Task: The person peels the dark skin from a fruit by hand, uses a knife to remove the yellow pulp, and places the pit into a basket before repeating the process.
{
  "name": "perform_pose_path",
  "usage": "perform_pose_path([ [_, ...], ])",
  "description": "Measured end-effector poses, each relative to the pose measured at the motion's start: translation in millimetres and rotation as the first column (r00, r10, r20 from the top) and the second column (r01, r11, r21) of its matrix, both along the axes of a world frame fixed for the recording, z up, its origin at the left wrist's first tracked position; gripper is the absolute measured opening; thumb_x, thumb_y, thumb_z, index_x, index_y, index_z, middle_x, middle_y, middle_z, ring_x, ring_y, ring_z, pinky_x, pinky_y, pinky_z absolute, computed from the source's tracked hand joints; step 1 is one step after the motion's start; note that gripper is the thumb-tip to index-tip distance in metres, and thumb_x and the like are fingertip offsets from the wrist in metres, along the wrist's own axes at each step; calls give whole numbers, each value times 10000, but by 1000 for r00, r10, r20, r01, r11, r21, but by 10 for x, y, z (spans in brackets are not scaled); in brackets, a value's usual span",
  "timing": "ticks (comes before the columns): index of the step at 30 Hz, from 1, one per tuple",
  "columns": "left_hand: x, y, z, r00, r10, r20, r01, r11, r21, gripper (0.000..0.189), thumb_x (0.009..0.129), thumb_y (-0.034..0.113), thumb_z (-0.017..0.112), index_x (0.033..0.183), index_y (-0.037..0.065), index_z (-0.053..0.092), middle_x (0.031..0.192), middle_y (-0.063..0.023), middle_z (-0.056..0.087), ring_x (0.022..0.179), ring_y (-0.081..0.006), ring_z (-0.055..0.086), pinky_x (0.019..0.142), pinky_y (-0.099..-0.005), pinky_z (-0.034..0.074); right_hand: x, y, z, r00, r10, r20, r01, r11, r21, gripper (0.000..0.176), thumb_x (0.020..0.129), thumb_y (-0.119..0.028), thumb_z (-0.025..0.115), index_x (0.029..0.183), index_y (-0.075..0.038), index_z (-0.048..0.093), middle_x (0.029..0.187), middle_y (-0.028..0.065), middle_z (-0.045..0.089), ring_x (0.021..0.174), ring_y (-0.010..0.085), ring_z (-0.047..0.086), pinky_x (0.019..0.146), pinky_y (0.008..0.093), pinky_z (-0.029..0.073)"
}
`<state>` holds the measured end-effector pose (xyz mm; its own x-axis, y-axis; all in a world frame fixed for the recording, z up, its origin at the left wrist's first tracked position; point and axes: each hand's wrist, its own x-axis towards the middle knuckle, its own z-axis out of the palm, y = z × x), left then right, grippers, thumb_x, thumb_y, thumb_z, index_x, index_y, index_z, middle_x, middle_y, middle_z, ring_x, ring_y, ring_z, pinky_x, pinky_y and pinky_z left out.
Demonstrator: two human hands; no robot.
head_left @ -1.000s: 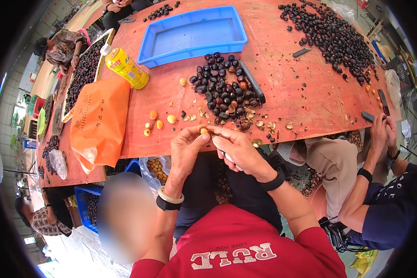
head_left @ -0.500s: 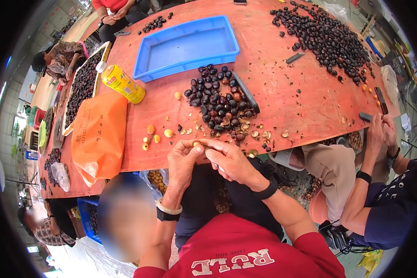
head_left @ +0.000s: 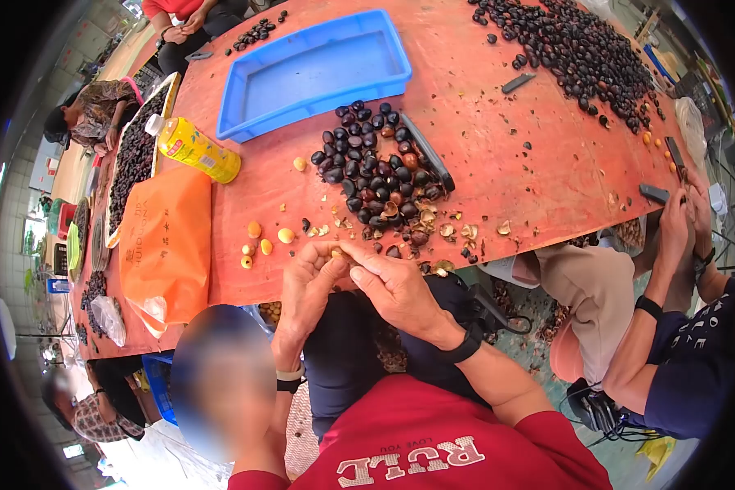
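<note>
My left hand point(head_left: 304, 286) pinches a small yellowish peeled nut point(head_left: 337, 254) between thumb and fingertips, just over the table's near edge. Reaching in from the right, my right hand point(head_left: 398, 292) has its fingers bent against the same nut. Its fingertips partly hide the nut. Beyond my hands lies a pile of glossy dark chestnut-like nuts point(head_left: 376, 167), with broken shell pieces point(head_left: 447, 231) at its near side. A few peeled yellow nuts point(head_left: 286, 236) rest to the left. A dark long-shaped bar point(head_left: 429, 153) borders the pile on the right.
A blue tray point(head_left: 314, 98) stands behind the pile. On the left are a yellow bottle point(head_left: 198, 149) and an orange bag point(head_left: 167, 245). A bigger heap of dark nuts point(head_left: 580, 61) covers the far right. Another person's hands point(head_left: 682, 216) are at the right edge.
The view has shifted slightly, so the table things appear farther left. Both hands stay together at the nut, with the right fingers now bent closer over it.
</note>
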<state>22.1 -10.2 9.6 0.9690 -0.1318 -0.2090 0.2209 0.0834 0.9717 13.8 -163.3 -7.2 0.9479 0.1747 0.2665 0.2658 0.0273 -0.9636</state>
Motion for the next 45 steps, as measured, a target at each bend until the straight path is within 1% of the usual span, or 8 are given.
perform_pose_path([
  [4,8,-63,-23,997,12,79,-14,999,35,185,900,22,524,1077,-32,535,921,-58,626,830,-111,594,756,-237,498,23,-105,89,971,85,-223,-64,993,98,365,924,-132,491,1269,-12,491,782,65,651,615,112,632,548,235,504],
  [6,-42,-90,8,881,-381,281,218,853,474,215,897,20,532,1106,-27,529,932,-68,625,843,-132,603,746,-252,506,108,-247,170,753,294,-588,31,878,478,378,940,-161,467,1296,-33,470,663,12,566,432,53,502,370,193,393],
  [7,-104,-153,-60,869,-359,342,168,862,478,237,892,13,538,1127,-10,529,948,-79,625,881,-174,623,744,-275,512,136,-236,118,778,251,-576,54,887,459,393,951,-182,446,1322,-53,442,614,-22,481,355,19,373,295,167,264],
  [9,-122,-228,-93,988,-104,112,95,992,87,260,901,59,548,1156,10,525,981,-86,622,917,-199,634,747,-289,513,135,-250,131,765,257,-591,119,845,521,395,951,-177,446,1326,-53,437,627,-16,495,364,26,392,300,174,281],
  [12,-43,-153,-17,997,49,-55,-58,983,-172,304,908,114,555,1186,1,506,996,-99,617,940,-213,634,750,-289,515,114,-281,188,767,250,-591,193,789,584,398,953,-179,445,1334,-67,431,631,-14,492,360,24,376,305,173,280],
  [20,-48,-41,-45,995,79,-63,-91,970,-225,298,894,120,579,1157,5,500,1015,-100,606,907,-194,625,763,-309,533,71,-252,220,711,436,-551,-196,876,441,495,940,-202,455,1406,-111,316,665,12,500,382,22,384,333,171,310],
  [39,-150,-179,-166,969,241,-52,-244,907,-344,271,835,49,640,1079,10,531,963,-74,613,843,-144,613,732,-288,543,18,-201,254,709,407,-576,-218,903,370,464,943,-224,461,1372,-70,371,641,3,484,386,33,406,330,177,324],
  [45,-148,-144,-232,964,238,-120,-267,862,-430,261,824,68,664,1055,13,555,925,-69,625,825,-137,613,704,-281,532,-33,-43,89,936,172,-308,-150,984,95,418,915,-159,487,1297,7,451,740,67,590,659,66,536,587,226,427],
])
